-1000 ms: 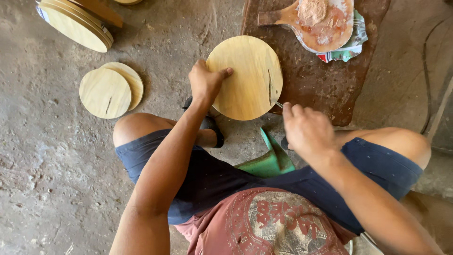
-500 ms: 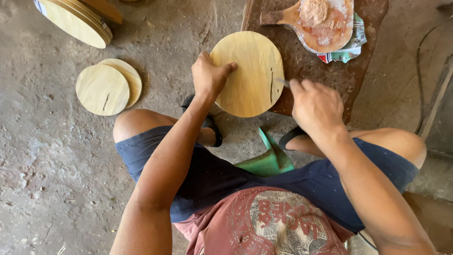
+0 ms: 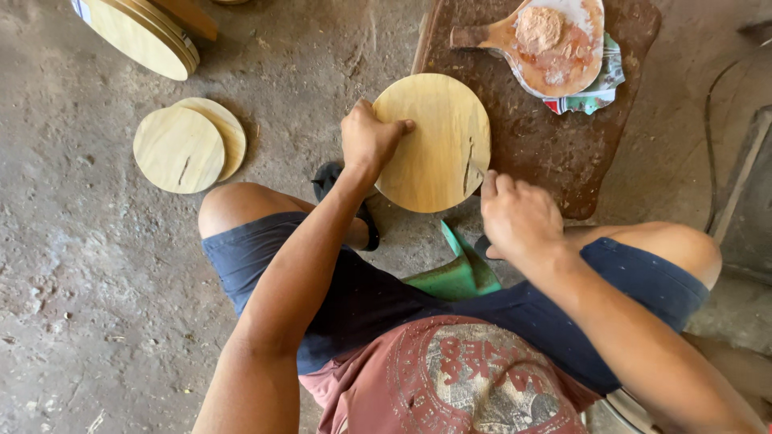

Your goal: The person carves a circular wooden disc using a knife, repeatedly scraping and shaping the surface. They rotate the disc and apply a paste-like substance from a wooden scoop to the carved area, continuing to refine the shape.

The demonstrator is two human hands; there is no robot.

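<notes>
My left hand (image 3: 368, 138) has its fingers (image 3: 396, 127) curled over the left rim of a round wooden disc (image 3: 434, 145), thumb lying on the pale face, so the grip is closed on the edge. My right hand (image 3: 519, 217) sits at the disc's lower right rim with its fingers (image 3: 497, 185) bunched into a loose fist; the fingertips touch the edge close to a dark crack in the wood, but I cannot tell whether they pinch anything small. The disc stands tilted between the two hands, its far part over a dark brown board (image 3: 555, 149) that lies flat on the concrete floor (image 3: 80, 305). On that board, further out, rests a wooden paddle (image 3: 555, 44) carrying a lump of reddish-brown paste, with a coloured cloth (image 3: 599, 88) tucked beneath it. Just under the disc a green wedge-shaped piece (image 3: 458, 273) shows between my knees. To the left, well apart, two more discs (image 3: 181, 149) lie overlapping on the floor, and a stack of discs (image 3: 145, 32) leans at the upper left corner.
</notes>
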